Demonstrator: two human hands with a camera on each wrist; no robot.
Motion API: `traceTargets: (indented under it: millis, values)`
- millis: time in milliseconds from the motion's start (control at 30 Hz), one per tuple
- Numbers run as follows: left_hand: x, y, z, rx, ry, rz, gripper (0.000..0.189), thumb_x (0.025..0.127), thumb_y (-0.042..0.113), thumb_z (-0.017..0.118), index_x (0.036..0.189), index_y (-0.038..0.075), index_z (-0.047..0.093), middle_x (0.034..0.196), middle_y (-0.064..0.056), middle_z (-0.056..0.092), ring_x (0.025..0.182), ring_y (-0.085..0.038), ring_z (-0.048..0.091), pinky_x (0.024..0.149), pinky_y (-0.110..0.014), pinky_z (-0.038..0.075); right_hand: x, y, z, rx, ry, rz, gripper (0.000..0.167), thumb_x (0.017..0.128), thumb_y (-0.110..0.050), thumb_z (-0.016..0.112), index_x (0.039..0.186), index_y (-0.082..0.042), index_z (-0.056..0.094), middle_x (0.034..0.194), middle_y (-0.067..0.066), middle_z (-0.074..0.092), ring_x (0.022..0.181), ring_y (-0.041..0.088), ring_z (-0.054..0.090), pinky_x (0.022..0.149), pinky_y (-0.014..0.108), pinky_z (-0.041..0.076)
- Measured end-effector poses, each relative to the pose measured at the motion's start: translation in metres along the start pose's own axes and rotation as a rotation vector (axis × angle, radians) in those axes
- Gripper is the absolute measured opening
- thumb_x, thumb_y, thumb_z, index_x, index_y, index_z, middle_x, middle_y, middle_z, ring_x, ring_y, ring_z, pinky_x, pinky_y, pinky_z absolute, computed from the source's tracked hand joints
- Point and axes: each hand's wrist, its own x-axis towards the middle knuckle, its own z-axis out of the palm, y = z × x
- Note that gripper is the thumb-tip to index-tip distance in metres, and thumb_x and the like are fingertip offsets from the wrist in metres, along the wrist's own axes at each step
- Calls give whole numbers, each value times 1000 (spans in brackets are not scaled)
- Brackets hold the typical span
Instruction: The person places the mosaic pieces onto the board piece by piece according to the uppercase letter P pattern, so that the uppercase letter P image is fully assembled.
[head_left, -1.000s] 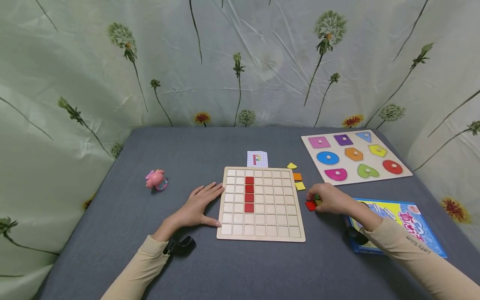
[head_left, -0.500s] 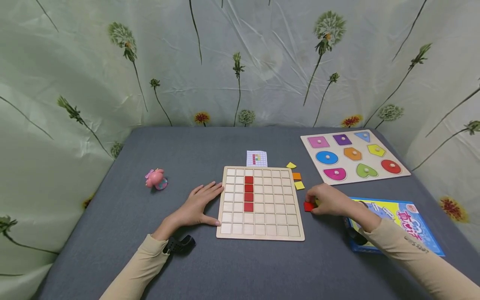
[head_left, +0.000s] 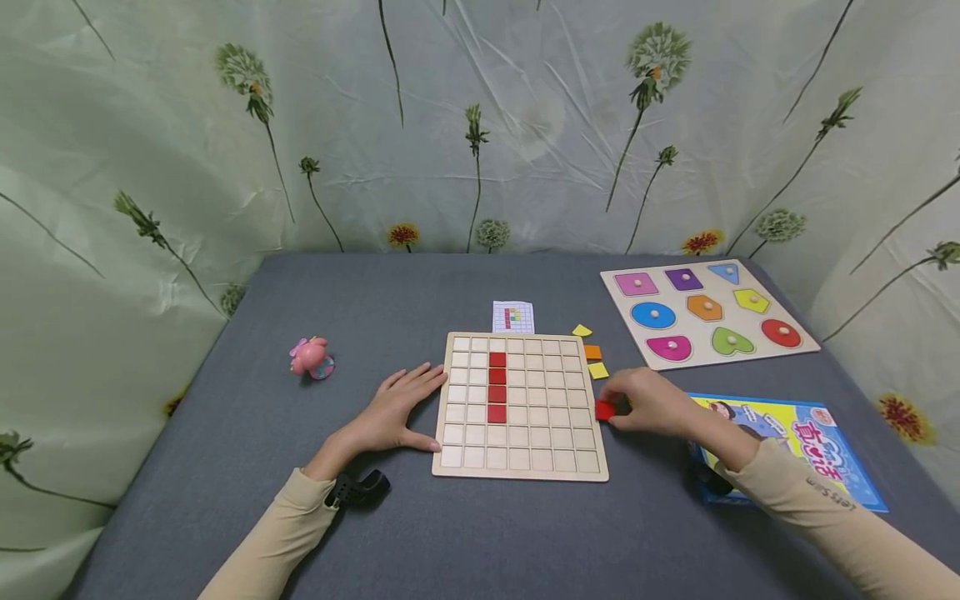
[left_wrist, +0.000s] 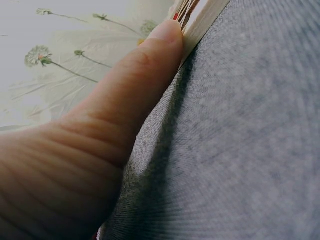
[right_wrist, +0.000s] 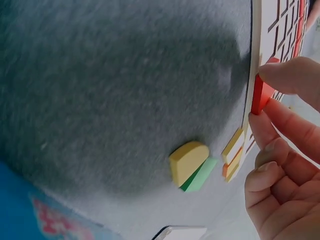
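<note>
A wooden grid board [head_left: 547, 477] lies in the middle of the table in the head view, with a column of several red square tiles [head_left: 497, 392] set in its cells. My left hand [head_left: 390, 417] rests at its left edge, fingers spread and straight; in the left wrist view the thumb [left_wrist: 145, 65] touches the board's side. Between thumb and fingers, my right hand [head_left: 648, 402] pinches another red tile [right_wrist: 259, 95] at the board's right edge. Beneath that hand, a rounded yellow piece [right_wrist: 187, 162] and a green piece [right_wrist: 200, 175] lie on the cloth in the right wrist view.
Yellow pieces [head_left: 597, 370] and an orange one [head_left: 593, 352] lie beside the board. Behind it is a small pattern card [head_left: 513, 317]. A knobbed shape puzzle [head_left: 712, 337] and a blue box [head_left: 847, 450] stand right; a pink toy figure [head_left: 311, 357] stands left.
My right hand has moved left, carrying the red tile from the cloth to the right edge of the board. My left hand has stayed in place.
</note>
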Motion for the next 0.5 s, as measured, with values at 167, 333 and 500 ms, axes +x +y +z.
traceTargets:
  millis: [167,333,500]
  values:
    - [0,0,0,2,-1,-1,101,65,49,79,146,9,33,153,-11,33,144,-34,25,110,-59,16,1,-5,4,23,16,-29,23,70,-15,78,92,-11,72,82,-4,67,72,7,53,68,20,51]
    - [0,0,0,6,-4,0,101,65,49,79,146,8,33,153,-11,33,143,-35,25,110,-59,16,2,-12,6,34,11,-38,24,71,-18,78,94,-11,72,84,-4,67,74,6,53,68,19,51]
    - [0,0,0,4,-6,-2,101,65,48,79,146,8,33,153,-11,33,144,-35,25,110,-59,16,4,-17,8,36,26,-52,23,71,-19,78,93,-12,72,83,-5,67,73,6,53,68,19,50]
